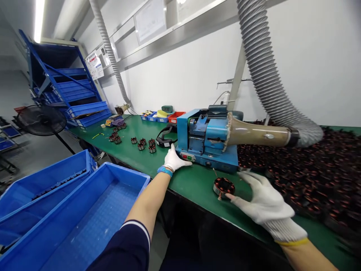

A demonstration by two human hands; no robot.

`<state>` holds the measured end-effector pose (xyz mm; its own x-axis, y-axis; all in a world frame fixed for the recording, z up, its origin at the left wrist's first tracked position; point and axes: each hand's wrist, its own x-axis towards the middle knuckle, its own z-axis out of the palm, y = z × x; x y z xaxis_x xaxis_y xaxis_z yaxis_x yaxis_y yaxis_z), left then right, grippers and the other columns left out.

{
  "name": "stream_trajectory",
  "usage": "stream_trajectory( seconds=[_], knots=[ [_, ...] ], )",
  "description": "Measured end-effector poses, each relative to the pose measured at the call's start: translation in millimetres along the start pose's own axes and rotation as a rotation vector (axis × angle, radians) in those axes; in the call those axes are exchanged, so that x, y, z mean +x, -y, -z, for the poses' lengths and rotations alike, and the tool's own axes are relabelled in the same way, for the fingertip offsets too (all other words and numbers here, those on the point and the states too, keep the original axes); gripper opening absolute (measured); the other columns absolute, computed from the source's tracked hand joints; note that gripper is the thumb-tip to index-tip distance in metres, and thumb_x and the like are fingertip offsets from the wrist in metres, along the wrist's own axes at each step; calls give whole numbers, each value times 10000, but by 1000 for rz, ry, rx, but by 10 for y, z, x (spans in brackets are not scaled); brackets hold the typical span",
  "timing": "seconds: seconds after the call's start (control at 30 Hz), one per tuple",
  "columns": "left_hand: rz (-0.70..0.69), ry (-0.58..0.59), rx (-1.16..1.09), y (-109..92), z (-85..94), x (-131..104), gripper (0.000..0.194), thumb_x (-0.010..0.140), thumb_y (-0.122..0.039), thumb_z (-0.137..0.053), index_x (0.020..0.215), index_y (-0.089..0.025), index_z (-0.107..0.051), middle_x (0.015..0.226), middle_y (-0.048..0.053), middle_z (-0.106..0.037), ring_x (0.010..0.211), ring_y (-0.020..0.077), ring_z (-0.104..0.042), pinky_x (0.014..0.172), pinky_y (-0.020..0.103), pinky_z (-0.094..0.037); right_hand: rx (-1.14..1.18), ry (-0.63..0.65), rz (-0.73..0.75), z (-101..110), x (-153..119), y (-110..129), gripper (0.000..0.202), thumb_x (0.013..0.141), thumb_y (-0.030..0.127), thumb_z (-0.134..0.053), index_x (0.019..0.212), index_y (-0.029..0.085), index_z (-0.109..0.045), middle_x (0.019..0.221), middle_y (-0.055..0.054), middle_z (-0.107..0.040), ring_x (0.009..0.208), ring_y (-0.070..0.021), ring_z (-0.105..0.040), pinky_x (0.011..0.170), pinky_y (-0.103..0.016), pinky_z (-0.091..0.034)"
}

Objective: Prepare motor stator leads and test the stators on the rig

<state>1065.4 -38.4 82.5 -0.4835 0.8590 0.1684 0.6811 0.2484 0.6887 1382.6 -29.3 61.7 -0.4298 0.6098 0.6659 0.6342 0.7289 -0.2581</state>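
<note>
My left hand (174, 160), in a white glove, is at the front left corner of a blue motor-driven machine (207, 139). Its fingers are spread, with the thumb by the red and green buttons (187, 157). My right hand (263, 199), gloved in white with bare fingertips, is held open with fingers apart. By its thumb tip a motor stator (223, 186) with copper windings lies on the green tabletop (191, 184); whether the thumb touches it I cannot tell.
A large heap of wound stators (316, 177) covers the right side of the table. Several more stators (141, 144) stand left of the machine, near a black strapped headset (166, 137). Blue bins (113, 169) are at the lower left. A grey duct (262, 56) joins the machine's funnel (256, 133).
</note>
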Motion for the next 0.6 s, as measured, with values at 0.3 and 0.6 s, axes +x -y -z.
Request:
stream_trajectory(
  seconds=[0.3,0.6],
  knots=[
    [-90,30,383,-115,-150,-982,825,755,-639,-625,1387,-126,-486,1475,190,-464,1376,377,-394,1173,551,-238,-166,83,327,-69,31,280,218,754,339,-650,871,163,-700,1230,-181,-606,1136,-348,-554,951,-501,-484],
    [-155,62,341,-189,-179,-1208,704,745,-518,-660,1348,-170,-557,1471,183,-471,1389,402,-381,1177,590,-248,0,27,385,-162,-46,121,167,744,307,-634,881,221,-674,1131,-117,-664,1058,-318,-589,935,-497,-489]
  ],
)
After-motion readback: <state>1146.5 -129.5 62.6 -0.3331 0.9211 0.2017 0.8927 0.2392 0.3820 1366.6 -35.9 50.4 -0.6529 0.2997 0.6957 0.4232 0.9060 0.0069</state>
